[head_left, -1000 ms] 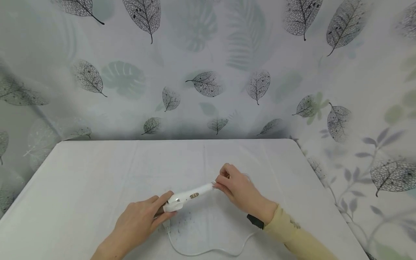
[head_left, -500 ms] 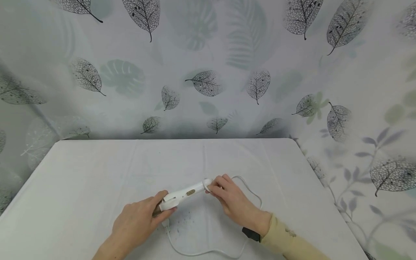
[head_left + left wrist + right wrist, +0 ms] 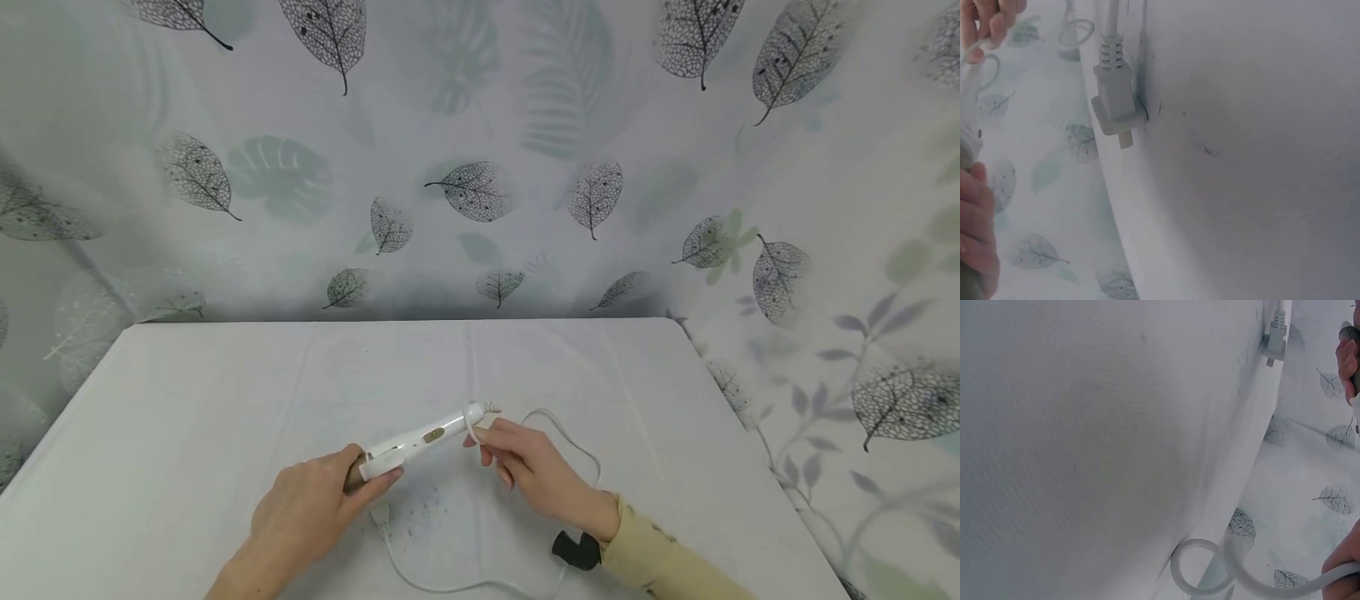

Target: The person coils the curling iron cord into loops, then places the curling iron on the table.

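Note:
A white curling iron (image 3: 416,443) with a gold control panel is held above the table, its corded end up and to the right. My left hand (image 3: 303,508) grips its brownish barrel end. Near the other end, my right hand (image 3: 543,471) pinches the white power cord (image 3: 472,427), which passes across the handle there. The ribbed cord exit shows beyond the handle tip. In the right wrist view, the cord (image 3: 1260,589) curves into a loop beside the fingers (image 3: 1341,556). The plug (image 3: 1116,100) lies on the table below the left hand, its prongs bare.
A white-covered table (image 3: 225,392) lies under both hands, with small dark marks near the plug. More cord (image 3: 480,585) runs across the table front. A leaf-patterned curtain (image 3: 480,150) stands behind the table. A black wrist device (image 3: 576,550) sits under the right wrist.
My right hand has come down and left from the iron's tip, drawing cord against the handle. The tip and ribbed cord exit now show. The iron has shifted slightly left and tilted up more.

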A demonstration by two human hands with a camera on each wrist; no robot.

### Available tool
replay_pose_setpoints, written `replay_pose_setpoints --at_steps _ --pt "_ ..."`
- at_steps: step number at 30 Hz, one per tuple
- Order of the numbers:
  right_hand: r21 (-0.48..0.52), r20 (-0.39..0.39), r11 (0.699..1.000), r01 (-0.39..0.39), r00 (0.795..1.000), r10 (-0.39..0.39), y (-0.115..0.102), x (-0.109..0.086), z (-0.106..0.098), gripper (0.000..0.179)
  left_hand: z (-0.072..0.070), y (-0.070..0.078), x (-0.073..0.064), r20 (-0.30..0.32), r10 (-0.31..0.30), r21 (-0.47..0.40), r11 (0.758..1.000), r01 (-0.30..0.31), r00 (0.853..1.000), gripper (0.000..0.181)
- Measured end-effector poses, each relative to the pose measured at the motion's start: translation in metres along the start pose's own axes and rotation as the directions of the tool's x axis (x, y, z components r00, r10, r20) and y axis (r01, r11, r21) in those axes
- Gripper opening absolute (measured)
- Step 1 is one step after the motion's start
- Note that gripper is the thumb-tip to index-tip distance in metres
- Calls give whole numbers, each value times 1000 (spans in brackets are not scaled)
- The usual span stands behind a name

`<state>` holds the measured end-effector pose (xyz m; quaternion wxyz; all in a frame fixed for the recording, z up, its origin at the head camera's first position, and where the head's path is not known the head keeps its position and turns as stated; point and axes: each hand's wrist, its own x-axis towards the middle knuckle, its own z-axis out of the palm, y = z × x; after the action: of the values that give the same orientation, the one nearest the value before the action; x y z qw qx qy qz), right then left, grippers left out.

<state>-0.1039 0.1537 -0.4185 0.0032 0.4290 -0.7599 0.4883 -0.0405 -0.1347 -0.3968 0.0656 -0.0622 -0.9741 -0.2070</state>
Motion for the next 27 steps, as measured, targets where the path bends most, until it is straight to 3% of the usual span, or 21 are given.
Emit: replay_pose_setpoints --at_steps 5,11,15,22,27 --pt "161 86 974 -162 985 150 1 -1 -2 36 1 -4 0 -104 48 21 999 -46 993 42" --pt "306 168 886 -349 936 310 4 -2 -8 39 1 -7 0 -94 35 7 999 -35 995 42" --pt "373 187 828 -418 908 374 9 -2 -16 37 -2 -7 0 -99 36 -20 999 -39 994 41" --pt "455 231 704 -545 836 498 19 -3 -23 40 -6 -9 -1 -142 79 -15 997 -82 987 41" --pt "475 249 655 -588 804 540 25 -1 -26 36 -6 -7 -4 -134 76 -36 996 -81 988 39"
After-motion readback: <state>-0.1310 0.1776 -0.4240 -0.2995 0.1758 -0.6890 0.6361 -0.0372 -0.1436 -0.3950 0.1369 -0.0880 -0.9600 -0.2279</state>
